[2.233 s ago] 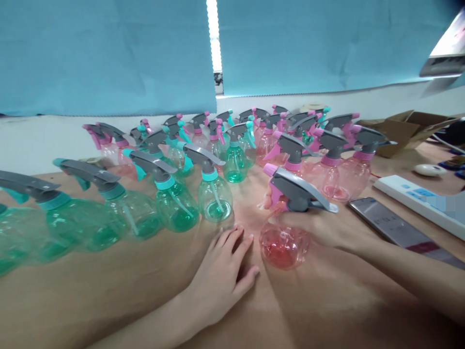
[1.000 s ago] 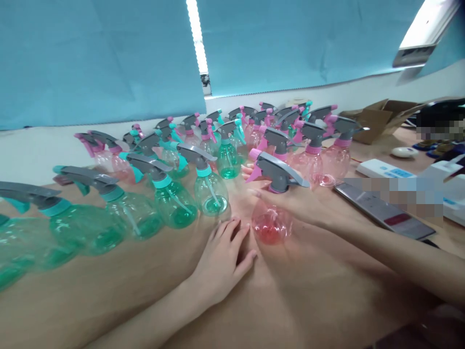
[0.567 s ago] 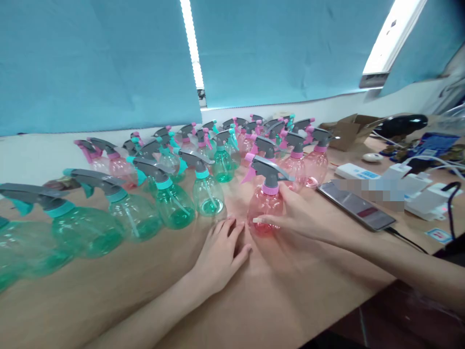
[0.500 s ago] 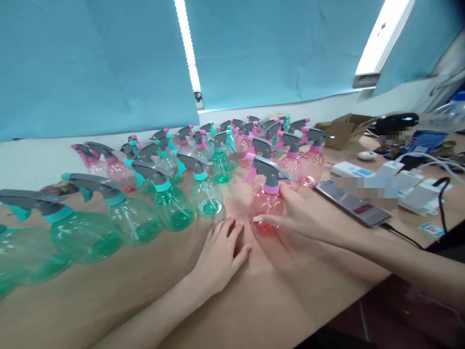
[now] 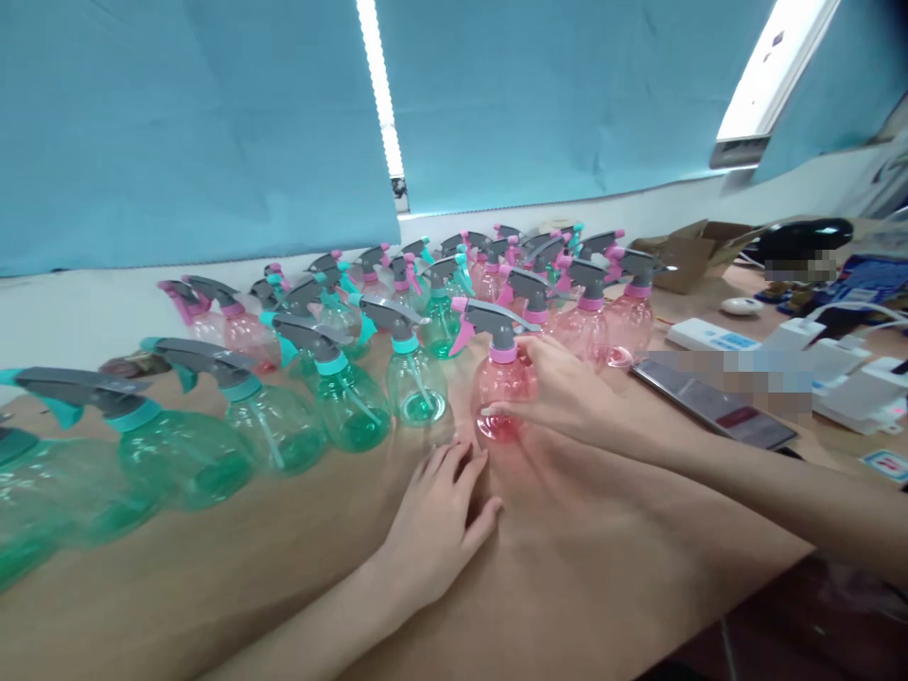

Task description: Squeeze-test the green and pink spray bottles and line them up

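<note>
My right hand (image 5: 560, 392) is closed around the body of a pink spray bottle (image 5: 500, 388), thumb across its near side; the fingers behind it are partly hidden. The bottle is upright, with a grey head, pink collar and pink trigger pointing left. My left hand (image 5: 450, 501) rests palm down on the table (image 5: 567, 577), fingers spread and holding nothing. Just beyond its fingertips stands a pale green spray bottle (image 5: 418, 383) with a turquoise collar. To that one's left is a deeper green spray bottle (image 5: 351, 407).
More green bottles (image 5: 191, 459) line the left side. Several pink bottles (image 5: 585, 326) stand behind my right hand. A phone (image 5: 709, 402), white chargers (image 5: 844, 369), a white mouse (image 5: 742, 306) and a cardboard box (image 5: 699, 255) lie to the right. A blue curtain (image 5: 213, 123) hangs behind.
My right hand has moved the pink spray bottle slightly left, beside the pale green one, and its trigger has turned to point more to the left. The view has shifted a little; my left hand stays on the table.
</note>
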`<state>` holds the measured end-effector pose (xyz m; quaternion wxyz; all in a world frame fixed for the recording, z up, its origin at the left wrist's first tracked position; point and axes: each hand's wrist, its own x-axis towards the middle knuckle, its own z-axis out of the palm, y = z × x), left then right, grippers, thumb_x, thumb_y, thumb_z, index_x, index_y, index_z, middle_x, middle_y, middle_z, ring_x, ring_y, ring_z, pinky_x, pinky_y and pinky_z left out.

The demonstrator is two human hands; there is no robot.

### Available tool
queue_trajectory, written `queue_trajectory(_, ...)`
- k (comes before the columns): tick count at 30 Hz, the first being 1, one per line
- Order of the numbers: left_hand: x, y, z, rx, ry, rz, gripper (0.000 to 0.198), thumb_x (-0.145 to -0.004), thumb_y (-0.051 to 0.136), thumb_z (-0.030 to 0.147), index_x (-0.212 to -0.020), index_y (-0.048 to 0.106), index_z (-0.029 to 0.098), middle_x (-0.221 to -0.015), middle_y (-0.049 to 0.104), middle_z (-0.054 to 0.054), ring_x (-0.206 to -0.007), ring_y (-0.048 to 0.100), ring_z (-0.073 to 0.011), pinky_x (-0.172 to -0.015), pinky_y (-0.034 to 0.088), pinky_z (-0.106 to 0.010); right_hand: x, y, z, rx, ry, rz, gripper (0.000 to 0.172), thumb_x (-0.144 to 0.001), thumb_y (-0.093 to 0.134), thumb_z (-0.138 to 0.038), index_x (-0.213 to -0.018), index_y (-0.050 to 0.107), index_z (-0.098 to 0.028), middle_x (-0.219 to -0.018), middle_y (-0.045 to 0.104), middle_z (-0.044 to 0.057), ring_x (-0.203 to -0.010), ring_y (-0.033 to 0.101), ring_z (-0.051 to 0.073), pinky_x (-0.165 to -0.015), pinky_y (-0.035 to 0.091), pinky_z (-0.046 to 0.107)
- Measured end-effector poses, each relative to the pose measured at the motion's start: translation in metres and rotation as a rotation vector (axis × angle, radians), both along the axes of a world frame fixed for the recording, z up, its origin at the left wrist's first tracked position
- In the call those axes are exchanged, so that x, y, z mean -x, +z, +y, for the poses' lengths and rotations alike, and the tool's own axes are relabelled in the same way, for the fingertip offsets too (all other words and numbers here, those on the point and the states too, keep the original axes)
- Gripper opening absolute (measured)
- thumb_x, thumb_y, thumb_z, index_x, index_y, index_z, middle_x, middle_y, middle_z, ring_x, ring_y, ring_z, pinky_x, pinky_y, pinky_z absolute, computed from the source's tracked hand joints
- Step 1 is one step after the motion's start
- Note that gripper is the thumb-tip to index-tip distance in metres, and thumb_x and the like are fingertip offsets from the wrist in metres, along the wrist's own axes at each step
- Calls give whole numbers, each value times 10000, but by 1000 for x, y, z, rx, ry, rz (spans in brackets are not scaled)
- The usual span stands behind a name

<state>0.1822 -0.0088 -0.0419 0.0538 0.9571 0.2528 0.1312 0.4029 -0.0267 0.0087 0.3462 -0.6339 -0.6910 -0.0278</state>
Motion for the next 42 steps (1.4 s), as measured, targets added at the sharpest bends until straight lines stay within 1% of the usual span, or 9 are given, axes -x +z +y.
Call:
queue_trajectory(5,1,1,-1,11,-1,19,417,-921,540,310,-1288,526,112,-1350,503,-172,-1261,435,-337,-1003,403,-519,4,6,19,49,-5,-50,460,-691,719,-460,-1005,550,-170,-1054,632,124,-978,586,298,-784,492,414)
queue_trajectory(13,-1,1,0,29,2,22,453,-892,576,291,-1300,522,102,-1356,502,-175,-1275,427,-332,-1031,382,-511,2,-2,47,57,-29,-110,573,-703,708,-497,-1115,568,-124,-1101,650,138,-1006,611,301,-811,497,399)
queue_trajectory(18,0,2,-1,50,8,25,460,-896,573,302,-1309,519,108,-1354,504,-172,-1271,430,-328,-1029,386,-507,7,0,52,55,-89,-110,663,-695,723,-481,-1192,545,-79,-1160,636,173,-1065,592,339,-823,505,438)
queue_trajectory(24,0,3,-1,48,11,37,467,-897,568,297,-1319,509,106,-1368,492,-177,-1280,419,-332,-1028,381,-520,10,4,56,62,-85,-95,629,-691,737,-456,-1170,558,-88,-1148,644,181,-1066,599,340,-851,504,449)
queue_trajectory(28,0,2,0,49,7,33,465,-896,570,298,-1313,511,101,-1362,497,-180,-1271,429,-334,-1023,388,-518,9,0,58,50,-80,-75,689,-686,739,-461,-1219,524,-82,-1187,628,196,-1108,587,348,-880,501,468)
queue_trajectory(32,0,1,1,40,3,17,467,-894,570,292,-1317,505,104,-1359,500,-174,-1274,424,-332,-1022,389,-518,4,-2,49,13,-23,-49,647,-733,702,-460,-1237,516,-97,-1201,629,193,-1128,588,336,-922,485,478)
queue_trajectory(36,0,1,0,34,-1,5,456,-902,557,295,-1314,505,108,-1357,501,-169,-1272,427,-331,-1023,388,-523,-9,3,22,-14,-34,-5,552,-790,648,-403,-1246,527,-115,-1236,624,168,-1122,596,312,-905,495,460)
queue_trajectory(40,0,1,0,20,4,-8,423,-909,545,302,-1291,524,121,-1340,514,-161,-1250,451,-332,-1004,407,-528,-35,9,-9,48,-78,73,277,-835,588,-370,-1065,626,-219,-1001,719,46,-773,683,199,-666,535,343)
queue_trajectory(42,-1,0,0,7,15,-18,412,-909,542,299,-1282,530,127,-1329,523,-159,-1242,460,-333,-993,418,-527,-49,9,-19,42,-172,43,248,-826,594,-401,-995,650,-228,-883,737,25,-650,660,184,-574,503,323)
